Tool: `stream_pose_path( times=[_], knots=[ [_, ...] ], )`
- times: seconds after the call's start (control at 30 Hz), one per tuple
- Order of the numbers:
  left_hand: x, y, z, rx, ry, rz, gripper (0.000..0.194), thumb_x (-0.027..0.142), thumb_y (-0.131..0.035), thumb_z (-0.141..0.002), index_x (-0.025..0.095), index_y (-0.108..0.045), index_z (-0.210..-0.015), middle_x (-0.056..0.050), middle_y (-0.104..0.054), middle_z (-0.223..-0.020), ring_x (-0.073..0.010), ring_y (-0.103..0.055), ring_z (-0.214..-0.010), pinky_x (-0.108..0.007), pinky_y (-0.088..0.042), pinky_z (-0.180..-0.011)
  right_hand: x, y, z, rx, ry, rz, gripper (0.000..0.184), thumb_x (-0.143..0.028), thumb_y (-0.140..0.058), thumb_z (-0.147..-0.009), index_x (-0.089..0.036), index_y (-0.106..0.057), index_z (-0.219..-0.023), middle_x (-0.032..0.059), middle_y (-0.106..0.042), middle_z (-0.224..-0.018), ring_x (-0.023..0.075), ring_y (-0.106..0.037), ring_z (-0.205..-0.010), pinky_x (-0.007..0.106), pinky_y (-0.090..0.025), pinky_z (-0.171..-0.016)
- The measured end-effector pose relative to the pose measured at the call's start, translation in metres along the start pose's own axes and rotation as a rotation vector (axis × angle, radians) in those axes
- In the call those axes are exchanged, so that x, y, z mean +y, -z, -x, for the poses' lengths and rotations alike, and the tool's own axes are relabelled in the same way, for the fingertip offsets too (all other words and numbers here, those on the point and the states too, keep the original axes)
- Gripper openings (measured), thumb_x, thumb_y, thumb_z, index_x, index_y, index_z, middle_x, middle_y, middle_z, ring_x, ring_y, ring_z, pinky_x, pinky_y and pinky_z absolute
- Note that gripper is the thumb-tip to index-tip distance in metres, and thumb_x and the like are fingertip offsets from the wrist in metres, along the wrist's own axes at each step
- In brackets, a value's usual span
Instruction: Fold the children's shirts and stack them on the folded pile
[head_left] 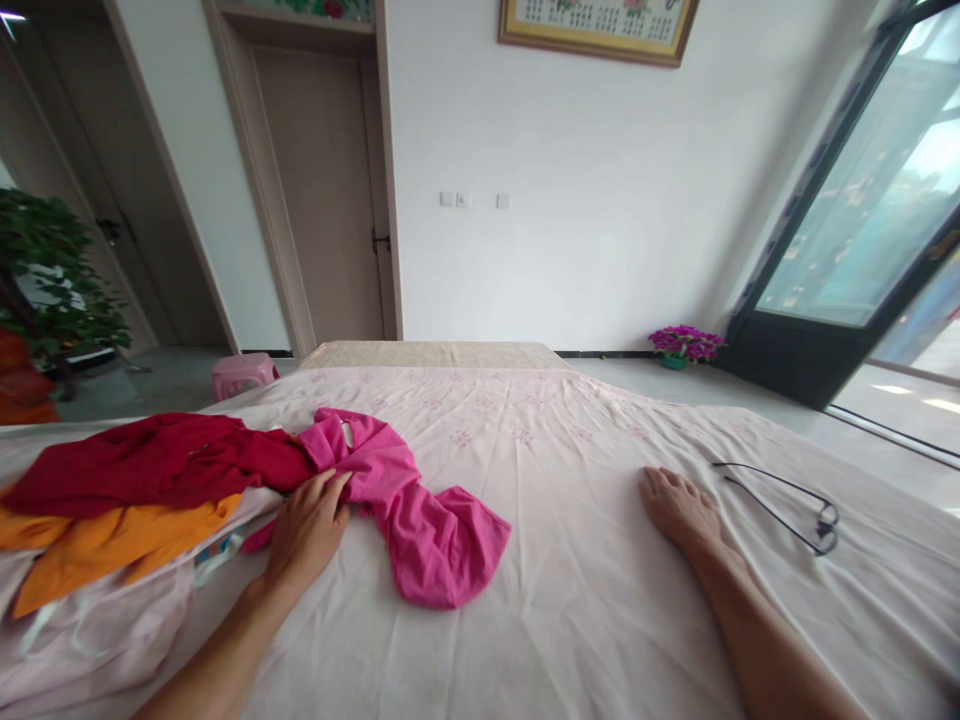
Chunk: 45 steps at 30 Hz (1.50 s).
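Note:
A bright pink garment (pixel 431 525) lies crumpled on the pale patterned cloth (pixel 585 600), one part of it spread toward the middle. My left hand (pixel 309 522) rests at its left edge, fingertips touching the fabric and fingers loosely extended. Beside that hand, a dark red garment (pixel 150 462) lies over an orange garment (pixel 135 540), with whitish-pink fabric (pixel 105 640) underneath. Palm down, my right hand (pixel 681 508) lies flat on the cloth with nothing in it. To its right sits a pair of glasses (pixel 825 525) with the arms unfolded.
A pink stool (pixel 244 375) stands on the floor beyond the cloth's left side. Purple flowers in a green pot (pixel 673 362) are near the far wall. A leafy plant (pixel 56 270) is at left, and a dark-framed glass door (pixel 795 350) at right.

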<state>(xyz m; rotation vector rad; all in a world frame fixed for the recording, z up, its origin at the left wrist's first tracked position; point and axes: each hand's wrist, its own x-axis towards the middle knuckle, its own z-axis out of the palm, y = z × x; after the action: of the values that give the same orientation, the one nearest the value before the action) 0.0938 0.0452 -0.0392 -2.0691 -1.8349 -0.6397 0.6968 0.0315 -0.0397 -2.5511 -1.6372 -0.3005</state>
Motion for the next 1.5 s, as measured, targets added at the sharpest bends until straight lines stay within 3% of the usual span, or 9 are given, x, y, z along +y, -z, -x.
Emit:
stream_pose_path(
  times=[0.2,0.3,0.47,0.7,1.0,1.2,1.37,1.5],
  knots=[
    [-0.008,0.006,-0.005,-0.034,0.156,-0.024,0.047,0.023,-0.050,-0.086,0.016,-0.051,-0.131,-0.013,-0.062,-0.123,-0.0273,-0.060,-0.110,-0.037,-0.045,-0.093,-0.001,0.000,0.001,-0.009,0.002,-0.020,0.052,-0.045,-0.026,-0.097,-0.024,-0.051,-0.138,0.0100,-0.047,-0.146,0.0279,-0.046,-0.129,0.046,-0.029,-0.108],
    [-0.010,0.008,-0.006,-0.087,0.174,0.067,0.039,0.024,-0.044,-0.088,0.017,-0.055,-0.125,-0.011,-0.067,-0.116,-0.0260,-0.062,-0.106,-0.035,-0.044,-0.092,0.000,-0.001,0.001,-0.006,0.005,-0.029,0.052,-0.046,-0.026,-0.097,-0.025,-0.051,-0.138,0.0092,-0.048,-0.146,0.0278,-0.045,-0.131,0.045,-0.030,-0.108],
    [-0.004,0.014,-0.005,-0.049,0.271,0.214,0.034,0.032,-0.038,-0.094,0.020,-0.059,-0.118,-0.009,-0.072,-0.109,-0.0231,-0.067,-0.098,-0.029,-0.047,-0.078,-0.001,0.000,0.003,-0.007,0.013,-0.018,0.053,-0.046,-0.025,-0.098,-0.024,-0.051,-0.138,0.0098,-0.047,-0.146,0.0279,-0.046,-0.131,0.045,-0.031,-0.108],
    [0.004,0.012,0.001,-0.032,0.231,0.249,0.036,0.037,-0.033,-0.096,0.020,-0.062,-0.111,-0.009,-0.075,-0.097,-0.0219,-0.070,-0.090,-0.025,-0.047,-0.074,-0.005,0.006,0.005,-0.024,0.010,-0.023,0.052,-0.044,-0.027,-0.098,-0.023,-0.051,-0.138,0.0111,-0.047,-0.146,0.0282,-0.045,-0.131,0.046,-0.031,-0.108],
    [0.020,0.016,0.003,-0.215,0.173,0.231,0.041,0.036,-0.024,-0.099,0.021,-0.057,-0.120,-0.009,-0.076,-0.092,-0.0222,-0.071,-0.086,-0.026,-0.044,-0.071,-0.003,0.003,0.006,-0.025,0.017,-0.033,0.052,-0.046,-0.025,-0.098,-0.024,-0.050,-0.139,0.0093,-0.045,-0.148,0.0276,-0.044,-0.132,0.045,-0.031,-0.108],
    [0.022,0.020,0.001,-0.288,0.173,0.310,0.036,0.040,-0.029,-0.097,0.024,-0.058,-0.111,-0.007,-0.075,-0.093,-0.0225,-0.071,-0.089,-0.026,-0.044,-0.072,-0.004,0.006,0.008,-0.019,0.047,-0.061,0.051,-0.043,-0.027,-0.098,-0.022,-0.053,-0.136,0.0095,-0.050,-0.144,0.0283,-0.048,-0.129,0.044,-0.033,-0.107],
    [0.024,0.025,-0.001,-0.289,0.182,0.385,0.028,0.036,-0.038,-0.094,0.028,-0.060,-0.108,-0.003,-0.076,-0.089,-0.0216,-0.071,-0.088,-0.025,-0.045,-0.072,-0.032,0.022,0.019,-0.011,0.144,-0.125,0.046,-0.034,-0.029,-0.097,-0.019,-0.058,-0.131,0.0095,-0.054,-0.140,0.0257,-0.053,-0.123,0.037,-0.037,-0.105],
    [0.025,0.025,-0.001,-0.299,0.165,0.379,0.029,0.037,-0.035,-0.094,0.027,-0.058,-0.108,-0.004,-0.076,-0.092,-0.0218,-0.071,-0.090,-0.025,-0.045,-0.072,-0.072,0.040,0.034,-0.044,0.398,-0.219,0.045,-0.035,-0.030,-0.098,-0.022,-0.060,-0.130,0.0077,-0.056,-0.138,0.0222,-0.054,-0.122,0.031,-0.038,-0.103]
  ],
)
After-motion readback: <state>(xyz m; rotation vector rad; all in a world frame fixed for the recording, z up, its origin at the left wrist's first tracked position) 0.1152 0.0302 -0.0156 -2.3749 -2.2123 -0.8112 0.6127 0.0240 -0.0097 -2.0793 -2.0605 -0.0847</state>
